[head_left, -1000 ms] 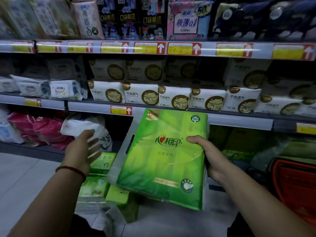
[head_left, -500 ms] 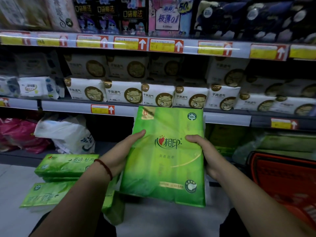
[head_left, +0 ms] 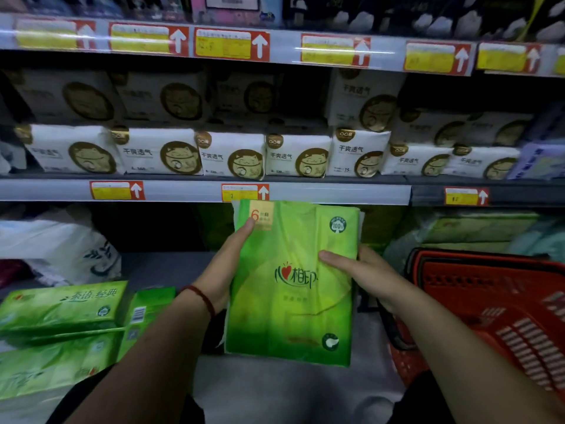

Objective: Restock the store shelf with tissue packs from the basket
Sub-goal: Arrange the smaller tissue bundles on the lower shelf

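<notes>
I hold a large green tissue pack (head_left: 293, 316) upright in front of the bottom shelf opening. My left hand (head_left: 227, 264) grips its left edge, fingertips near the top left corner. My right hand (head_left: 357, 270) grips its right edge, thumb across the front. A red plastic basket (head_left: 501, 304) stands at the right, close to my right forearm. Several more green tissue packs (head_left: 61, 307) lie stacked on the floor at the lower left. The dark bottom shelf (head_left: 165, 264) lies behind the held pack.
White packs with a gold cat emblem (head_left: 232, 156) fill the middle shelf. A shelf rail with yellow price tags (head_left: 244, 192) runs just above the held pack. A white plastic bag (head_left: 61, 249) sits at the left of the bottom shelf; greenish packs (head_left: 477, 228) lie at its right.
My left hand went from the white bag to the held pack's left edge. The pack has turned more upright, and the view has shifted closer and to the right.
</notes>
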Demonstrator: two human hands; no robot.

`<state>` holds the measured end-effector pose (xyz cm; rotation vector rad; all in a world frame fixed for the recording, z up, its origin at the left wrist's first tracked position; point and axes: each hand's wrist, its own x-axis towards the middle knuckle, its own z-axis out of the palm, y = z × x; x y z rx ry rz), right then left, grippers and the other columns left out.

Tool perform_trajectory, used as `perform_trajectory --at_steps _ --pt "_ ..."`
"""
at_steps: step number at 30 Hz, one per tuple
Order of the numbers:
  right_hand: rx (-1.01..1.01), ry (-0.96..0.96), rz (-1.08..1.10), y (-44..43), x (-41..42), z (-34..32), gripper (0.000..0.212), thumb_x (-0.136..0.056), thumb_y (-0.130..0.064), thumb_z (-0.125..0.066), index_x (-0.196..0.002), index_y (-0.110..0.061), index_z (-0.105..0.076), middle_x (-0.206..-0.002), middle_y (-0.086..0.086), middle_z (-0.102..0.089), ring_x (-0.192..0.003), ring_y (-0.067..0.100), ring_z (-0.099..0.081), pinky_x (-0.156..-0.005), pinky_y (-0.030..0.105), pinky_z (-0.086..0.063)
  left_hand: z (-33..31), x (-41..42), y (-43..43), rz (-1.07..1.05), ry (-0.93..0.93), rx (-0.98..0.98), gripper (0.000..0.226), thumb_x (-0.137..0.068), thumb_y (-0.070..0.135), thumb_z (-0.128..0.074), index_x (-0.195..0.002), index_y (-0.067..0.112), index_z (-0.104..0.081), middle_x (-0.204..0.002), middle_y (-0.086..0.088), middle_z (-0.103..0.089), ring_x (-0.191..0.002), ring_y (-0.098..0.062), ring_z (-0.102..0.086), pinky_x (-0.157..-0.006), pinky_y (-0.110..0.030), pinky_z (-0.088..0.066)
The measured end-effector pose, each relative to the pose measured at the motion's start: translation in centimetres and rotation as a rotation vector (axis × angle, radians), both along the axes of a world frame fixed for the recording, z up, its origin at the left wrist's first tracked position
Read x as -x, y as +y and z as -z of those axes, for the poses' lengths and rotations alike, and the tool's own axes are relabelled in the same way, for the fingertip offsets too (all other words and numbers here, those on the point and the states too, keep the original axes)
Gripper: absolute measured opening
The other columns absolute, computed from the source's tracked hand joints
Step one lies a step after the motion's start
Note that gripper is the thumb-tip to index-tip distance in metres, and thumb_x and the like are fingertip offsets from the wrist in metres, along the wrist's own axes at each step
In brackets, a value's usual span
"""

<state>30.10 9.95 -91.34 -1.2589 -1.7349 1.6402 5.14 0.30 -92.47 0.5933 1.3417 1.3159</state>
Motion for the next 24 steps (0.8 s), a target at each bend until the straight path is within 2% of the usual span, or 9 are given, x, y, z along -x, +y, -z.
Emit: perform_trajectory --at_steps 4,6,7,10,13,16,20,21,24 --pt "-0.029 -0.110 -0.008 0.7 -1.3 1.7 0.044 -0.076 -0.030 -0.090 -0.116 -0.029 -0.071 -0.112 -0.013 -0.075 -0.096 -0.001 -0.071 -0.072 0.014 -0.056 1.3 -0.8 1.7 -0.002 0.004 0.008 0.070 -0.070 0.087 -0.063 -0.125 0.044 -0.068 -0.133 0.002 -0.069 -0.129 -0.025 -0.061 -0.111 -0.055 -0.043" --pt "-0.029 -0.162 0.047 1.1 -1.5 3.5 0.041 -0.073 -0.024 -0.093 -0.109 -0.025 -0.073 -0.105 -0.009 -0.078 -0.090 0.001 -0.074 -0.074 0.024 -0.062 1.9 -1.5 2.5 -0.009 0.006 0.032 0.051 -0.081 0.075 -0.064 -0.115 0.039 -0.073 -0.122 -0.002 -0.075 -0.116 -0.027 -0.069 -0.101 -0.058 -0.051" --pt "-0.034 -0.185 0.076 1.3 -1.5 4.4 0.041 -0.071 -0.022 -0.094 -0.107 -0.024 -0.075 -0.104 -0.006 -0.079 -0.093 0.007 -0.075 -0.081 0.034 -0.064 2.2 -1.9 2.9 -0.021 -0.002 0.056 0.041 -0.087 0.066 -0.064 -0.112 0.035 -0.073 -0.117 -0.004 -0.076 -0.111 -0.028 -0.072 -0.097 -0.059 -0.054" --pt "0.025 -0.174 0.139 2.4 -1.6 5.7 0.042 -0.071 -0.018 -0.094 -0.109 -0.021 -0.076 -0.107 -0.001 -0.079 -0.101 0.020 -0.075 -0.094 0.051 -0.060 3.2 -2.5 4.2 -0.043 -0.021 0.118 0.029 -0.096 0.045 -0.064 -0.116 0.026 -0.071 -0.111 -0.006 -0.078 -0.099 -0.027 -0.075 -0.084 -0.056 -0.060" --pt "0.108 -0.122 0.121 3.2 -1.3 5.0 0.044 -0.076 -0.023 -0.091 -0.117 -0.024 -0.075 -0.112 -0.002 -0.079 -0.103 0.020 -0.075 -0.093 0.046 -0.060 4.0 -2.8 5.4 -0.042 -0.075 0.132 0.025 -0.096 0.033 -0.067 -0.119 0.024 -0.070 -0.112 -0.007 -0.078 -0.100 -0.029 -0.075 -0.079 -0.059 -0.061" --pt "0.164 -0.093 0.102 3.7 -1.0 3.9 0.039 -0.079 -0.029 -0.088 -0.115 -0.028 -0.074 -0.114 -0.004 -0.078 -0.103 0.017 -0.074 -0.082 0.033 -0.057 5.0 -2.5 6.6 -0.079 -0.101 0.089 0.031 -0.093 0.028 -0.071 -0.123 0.023 -0.070 -0.118 -0.007 -0.076 -0.108 -0.030 -0.072 -0.089 -0.061 -0.058" --pt "0.177 -0.094 0.108 5.5 -0.3 2.4 0.022 -0.085 -0.038 -0.081 -0.102 -0.037 -0.066 -0.100 -0.015 -0.071 -0.088 0.001 -0.066 -0.068 0.025 -0.051 5.6 -1.8 8.4 -0.105 -0.125 0.003 0.032 -0.093 0.026 -0.071 -0.125 0.025 -0.069 -0.121 -0.002 -0.075 -0.116 -0.025 -0.069 -0.097 -0.057 -0.055" --pt "0.169 -0.111 0.118 6.3 0.1 2.0 0.023 -0.085 -0.038 -0.081 -0.100 -0.038 -0.063 -0.098 -0.017 -0.068 -0.086 0.000 -0.064 -0.068 0.025 -0.053 5.7 -1.6 8.9 -0.101 -0.134 -0.011 0.033 -0.094 0.026 -0.070 -0.126 0.025 -0.068 -0.122 -0.001 -0.075 -0.118 -0.024 -0.068 -0.098 -0.056 -0.054" --pt "0.163 -0.208 0.177 8.6 1.0 1.6 0.038 -0.079 -0.048 -0.083 -0.106 -0.036 -0.058 -0.106 -0.009 -0.063 -0.101 0.018 -0.063 -0.098 0.040 -0.054 6.6 -1.5 10.2 -0.093 -0.166 -0.039 0.033 -0.095 0.028 -0.068 -0.128 0.027 -0.067 -0.127 0.000 -0.073 -0.122 -0.023 -0.065 -0.102 -0.055 -0.052"
